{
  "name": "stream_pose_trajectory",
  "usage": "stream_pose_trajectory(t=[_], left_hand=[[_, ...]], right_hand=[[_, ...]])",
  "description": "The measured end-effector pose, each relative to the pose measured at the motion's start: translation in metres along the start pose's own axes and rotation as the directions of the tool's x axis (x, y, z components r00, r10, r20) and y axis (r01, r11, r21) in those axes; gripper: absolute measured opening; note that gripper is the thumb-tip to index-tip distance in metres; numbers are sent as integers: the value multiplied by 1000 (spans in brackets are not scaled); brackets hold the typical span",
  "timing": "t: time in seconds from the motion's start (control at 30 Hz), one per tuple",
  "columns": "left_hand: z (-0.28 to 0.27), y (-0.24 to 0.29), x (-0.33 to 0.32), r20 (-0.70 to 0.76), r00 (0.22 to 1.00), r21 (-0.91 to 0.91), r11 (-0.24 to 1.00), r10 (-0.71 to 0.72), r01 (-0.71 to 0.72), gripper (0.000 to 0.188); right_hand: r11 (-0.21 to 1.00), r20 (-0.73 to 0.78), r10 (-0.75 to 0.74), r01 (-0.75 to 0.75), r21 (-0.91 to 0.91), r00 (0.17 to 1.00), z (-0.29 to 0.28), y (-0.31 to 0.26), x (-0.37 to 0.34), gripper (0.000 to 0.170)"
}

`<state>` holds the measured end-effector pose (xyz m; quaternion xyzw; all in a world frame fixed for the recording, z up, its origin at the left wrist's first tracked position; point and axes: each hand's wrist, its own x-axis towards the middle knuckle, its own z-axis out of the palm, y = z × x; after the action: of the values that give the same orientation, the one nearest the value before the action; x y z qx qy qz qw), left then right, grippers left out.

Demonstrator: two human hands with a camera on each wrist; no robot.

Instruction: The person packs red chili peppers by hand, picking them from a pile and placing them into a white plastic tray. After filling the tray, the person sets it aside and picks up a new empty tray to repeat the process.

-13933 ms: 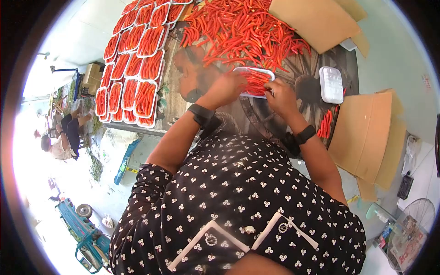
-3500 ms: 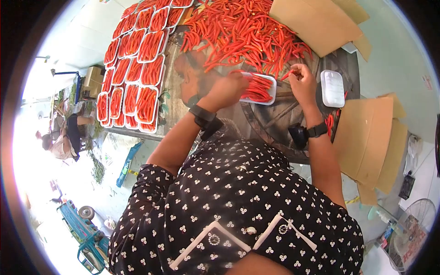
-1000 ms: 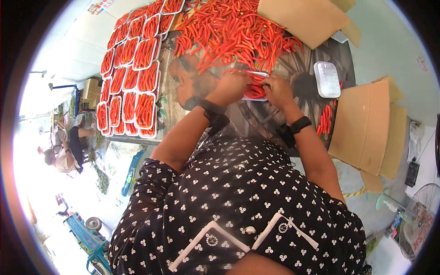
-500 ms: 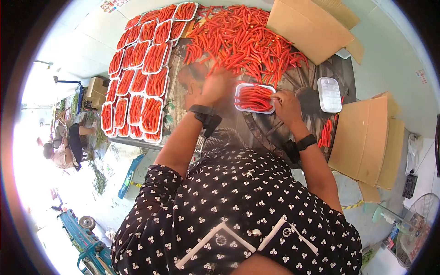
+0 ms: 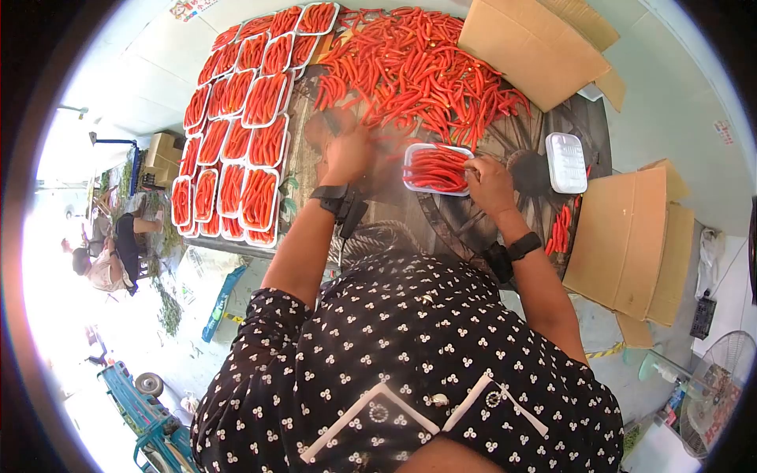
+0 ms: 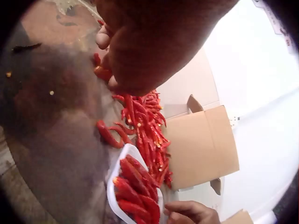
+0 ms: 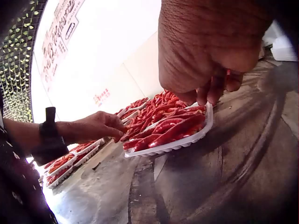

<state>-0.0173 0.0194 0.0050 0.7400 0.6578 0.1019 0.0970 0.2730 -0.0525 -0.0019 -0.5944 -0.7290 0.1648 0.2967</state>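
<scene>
Head view. On the desk (image 5: pixel 402 206) lay one white tray (image 5: pixel 416 189), its red chillies (image 5: pixel 438 167) set roughly side by side. The right hand (image 5: pixel 490 186) stood at the tray's right end. The left hand (image 5: pixel 351 154), blurred, was apart from it. Filled trays (image 5: pixel 276 195) stood stacked at left; a large heap of loose chillies (image 5: pixel 426 71) lay beyond, beside a cardboard box (image 5: pixel 536 51). Packing seemed well advanced, the heap remaining.

Left wrist view. The left hand appeared to pinch a single chilli (image 6: pixel 103 73). Curved chillies (image 6: pixel 110 136) lay just beside the tray.

Right wrist view. The right hand's fingers were bent over the tray's end; whether they gripped could not be told. The tray looked nearly full.
</scene>
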Motion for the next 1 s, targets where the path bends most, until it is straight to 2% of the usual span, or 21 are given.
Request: stream_pose_trajectory(t=[0.07, 0.1, 0.17, 0.3, 0.37, 0.43, 0.5, 0.6, 0.67, 0.7, 0.77, 0.8, 0.87, 1.0], left_hand=[[-9, 8, -7, -51, 994, -141, 984, 100, -107, 19], [-17, 16, -12, -50, 994, -138, 985, 99, -105, 19], [-29, 38, -16, -69, 962, -208, 940, 263, -272, 19], [-11, 60, -14, -53, 945, -263, 908, 323, -325, 17], [3, 65, -13, -171, 894, -241, 862, 415, -446, 16], [10, 68, -11, -176, 885, -247, 851, 432, -465, 16], [13, 69, -10, -179, 876, -250, 841, 447, -480, 16], [12, 72, -11, -214, 846, -221, 819, 489, -529, 15], [7, 75, -14, -291, 807, -194, 794, 514, -576, 12], [12, 72, -13, -287, 808, -196, 794, 515, -576, 12], [21, 65, -9, -176, 786, -73, 788, 593, -611, 9], [22, 65, -10, -172, 787, -76, 788, 593, -611, 9], [23, 64, -11, -174, 841, -199, 818, 513, -540, 8], [31, 62, -9, -211, 801, -191, 780, 560, -596, 6]], right_hand=[[1000, -13, -13, 13, 3, 1000, 0, -1, -1, 15], [999, -23, -31, 31, 7, 999, 1, -2, -1, 14], [999, -29, -49, 50, 15, 998, 3, -4, 1, 13], [996, -23, -85, 85, 24, 996, 2, -9, 5, 14], [996, -18, -84, 84, 3, 996, 1, -11, 6, 14], [997, -11, -80, 80, -17, 997, -4, -18, 7, 14], [982, -85, -139, 149, 117, 987, -9, -28, 9, 16], [971, -80, -173, 184, 153, 982, -17, -39, 13, 20], [972, -75, -175, 185, 146, 982, -10, -36, 13, 22], [973, -69, -180, 188, 137, 981, -8, -35, 14, 24], [974, -50, -186, 190, 121, 981, -3, -34, 15, 25], [974, -31, -198, 200, 104, 980, -1, -34, 16, 26], [972, -24, -207, 209, 106, 978, 3, -34, 16, 26], [965, 0, -251, 250, 75, 968, 4, -35, 18, 26]])
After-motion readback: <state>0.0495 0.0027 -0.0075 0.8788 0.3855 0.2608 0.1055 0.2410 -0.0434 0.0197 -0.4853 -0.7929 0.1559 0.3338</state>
